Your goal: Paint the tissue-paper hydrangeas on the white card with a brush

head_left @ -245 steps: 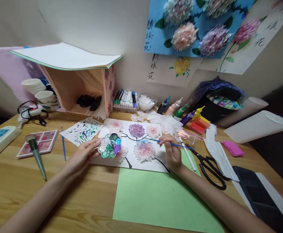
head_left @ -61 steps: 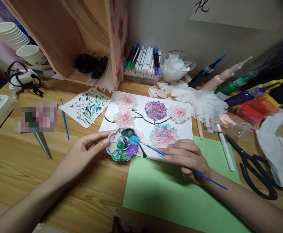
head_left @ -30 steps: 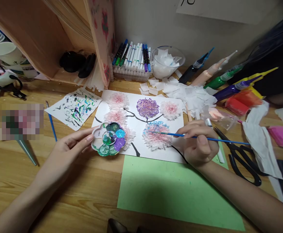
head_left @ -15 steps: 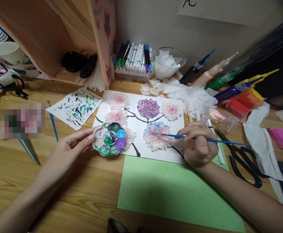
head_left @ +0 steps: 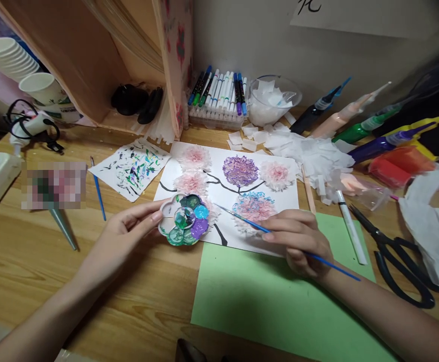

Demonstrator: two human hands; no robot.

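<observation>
My left hand (head_left: 129,229) pinches the left rim of a flower-shaped paint palette (head_left: 184,220), whose wells hold green, blue and purple paint. In my right hand (head_left: 302,241) is a thin blue paintbrush (head_left: 247,221), its tip pointing left between the palette and a blue-dabbed pink paper flower (head_left: 253,206). Beneath lies a white sheet (head_left: 221,201) with black painted branches and several ruffled paper flowers. One flower (head_left: 240,170) at the top middle is purple; the others are pale pink. The palette covers part of a flower at the lower left.
Green paper (head_left: 242,291) lies under the sheet. Black scissors (head_left: 389,246) and a white marker (head_left: 351,226) are on the right. Behind stand a marker box (head_left: 217,118), a glass bowl (head_left: 272,103) and paint bottles (head_left: 370,123). A paint-smeared tissue (head_left: 131,168) and another brush (head_left: 99,191) lie left.
The brush tip has left the blue-dabbed flower and moved left toward the palette. My right hand has turned, tilting the brush's back end downward. The view has shifted slightly left.
</observation>
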